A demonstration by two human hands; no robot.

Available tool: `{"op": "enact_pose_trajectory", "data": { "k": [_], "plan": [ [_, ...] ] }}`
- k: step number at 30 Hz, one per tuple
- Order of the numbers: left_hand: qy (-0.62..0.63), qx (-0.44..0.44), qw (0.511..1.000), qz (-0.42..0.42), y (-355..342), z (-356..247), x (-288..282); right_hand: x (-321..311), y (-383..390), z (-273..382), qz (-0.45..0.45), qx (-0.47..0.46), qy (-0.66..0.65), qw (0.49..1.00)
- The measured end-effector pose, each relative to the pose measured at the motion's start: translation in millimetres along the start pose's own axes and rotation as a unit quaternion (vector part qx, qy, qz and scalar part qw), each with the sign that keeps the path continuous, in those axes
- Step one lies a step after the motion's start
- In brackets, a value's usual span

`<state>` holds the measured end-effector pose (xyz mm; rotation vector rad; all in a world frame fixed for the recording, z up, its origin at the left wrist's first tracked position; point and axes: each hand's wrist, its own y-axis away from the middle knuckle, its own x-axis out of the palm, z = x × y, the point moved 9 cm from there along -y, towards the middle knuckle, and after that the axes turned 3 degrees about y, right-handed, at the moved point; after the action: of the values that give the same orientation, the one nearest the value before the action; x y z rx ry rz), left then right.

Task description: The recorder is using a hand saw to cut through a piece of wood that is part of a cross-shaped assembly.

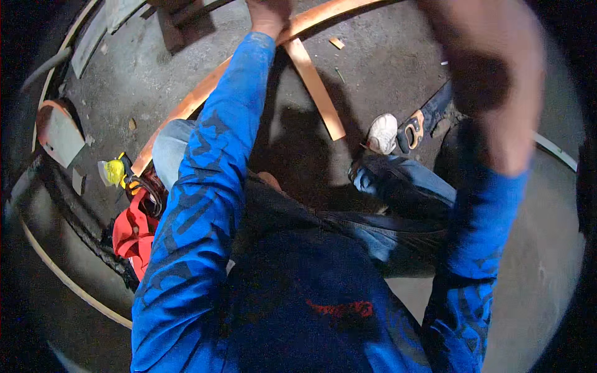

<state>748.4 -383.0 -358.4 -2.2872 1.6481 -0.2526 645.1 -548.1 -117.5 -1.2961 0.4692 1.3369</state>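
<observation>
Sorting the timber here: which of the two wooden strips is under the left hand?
The long strip that runs across the floor; the left hand presses on its far part. The short strip lies loose, angled off it.

Two wooden strips (186, 109) (316, 87) — one handsaw (423, 121), one white shoe (382, 133), one red cloth (134, 233).

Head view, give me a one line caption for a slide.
Seated on concrete, a person presses the left hand on a long wooden strip; the blurred right hand is raised above a handsaw.

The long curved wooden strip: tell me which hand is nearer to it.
Left. The left hand rests on the long curved wooden strip; the right hand is raised, blurred, off to its right.
</observation>
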Motion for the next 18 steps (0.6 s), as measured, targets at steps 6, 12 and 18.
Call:
{"op": "enact_pose_trajectory", "data": {
  "k": [6,12,18],
  "plan": [
    [-0.199,0.085,0.975,-0.05,-16.7,7.3,-7.8,16.4,-21.0,30.5,0.147,0.004,0.009,0.989],
    [-0.155,0.094,0.983,0.003,12.9,6.0,7.7,0.4,-13.0,27.6,0.061,0.015,0.007,0.998],
    [0.101,-0.022,0.994,0.026,9.3,-10.2,6.6,26.7,4.9,1.8,0.172,0.069,0.035,0.982]
  ]
}}
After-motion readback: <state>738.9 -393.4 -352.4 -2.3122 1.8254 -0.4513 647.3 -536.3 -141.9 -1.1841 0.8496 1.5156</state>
